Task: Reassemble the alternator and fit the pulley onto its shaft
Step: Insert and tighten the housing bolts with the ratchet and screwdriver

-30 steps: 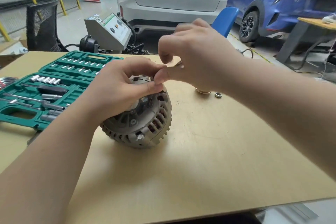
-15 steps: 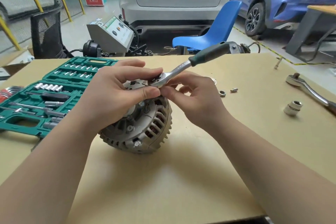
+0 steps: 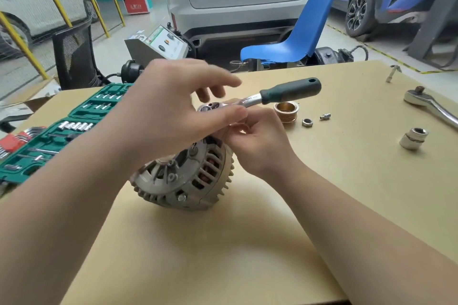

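Observation:
The grey finned alternator (image 3: pixel 188 176) lies tilted on the wooden table (image 3: pixel 247 242), its end cover facing me. A small ratchet with a green handle (image 3: pixel 290 90) sits above its top edge, handle pointing right. My right hand (image 3: pixel 257 141) is curled under the ratchet's head and grips it from below. My left hand (image 3: pixel 173 109) hovers over the ratchet head with fingers spread and blurred, the thumb lying along the ratchet's neck. The copper-coloured pulley (image 3: pixel 285 110) stands loose on the table behind my right hand, with a nut (image 3: pixel 307 122) and a small bolt (image 3: pixel 325 116) beside it.
An open green socket set case (image 3: pixel 62 131) and red hex keys (image 3: pixel 12 141) lie at the left. A large chrome ratchet (image 3: pixel 431 106), a big socket (image 3: pixel 414 138) and a small T-shaped tool (image 3: pixel 392 73) lie at the right. A blue chair (image 3: pixel 297 39) stands beyond the table.
My left fingers have lifted off the ratchet head and spread out. The right hand stays under the ratchet, whose handle has dropped to a flatter angle. The pulley has come into view.

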Tool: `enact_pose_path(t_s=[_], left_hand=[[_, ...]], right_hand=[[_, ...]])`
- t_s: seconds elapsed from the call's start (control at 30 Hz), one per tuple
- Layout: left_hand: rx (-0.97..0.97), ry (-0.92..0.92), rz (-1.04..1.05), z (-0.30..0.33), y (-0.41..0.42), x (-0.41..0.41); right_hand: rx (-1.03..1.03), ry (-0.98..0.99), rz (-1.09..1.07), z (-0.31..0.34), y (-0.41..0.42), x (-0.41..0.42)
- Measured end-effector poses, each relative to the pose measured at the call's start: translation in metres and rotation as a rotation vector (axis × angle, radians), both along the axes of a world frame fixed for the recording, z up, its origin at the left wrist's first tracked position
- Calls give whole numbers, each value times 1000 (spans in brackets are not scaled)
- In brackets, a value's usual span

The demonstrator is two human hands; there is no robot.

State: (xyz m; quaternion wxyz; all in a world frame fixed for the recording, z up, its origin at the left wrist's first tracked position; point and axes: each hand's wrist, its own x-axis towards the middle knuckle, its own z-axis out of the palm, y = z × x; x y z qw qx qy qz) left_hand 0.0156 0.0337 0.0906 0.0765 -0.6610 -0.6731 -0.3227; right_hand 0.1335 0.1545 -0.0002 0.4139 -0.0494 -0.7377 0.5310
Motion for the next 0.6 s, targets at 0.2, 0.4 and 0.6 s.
enact_pose_path(t_s=[0.2, 0.4, 0.6], left_hand=[[-130, 197, 134, 28, 27, 7], [-192, 63, 269, 23, 26, -4], [-218, -125, 89, 9, 21, -4]], right_hand=[[-130, -22, 6, -4, 3, -3], [-16, -42, -66, -5, 2, 1], [-198, -2, 12, -3, -2, 1]])
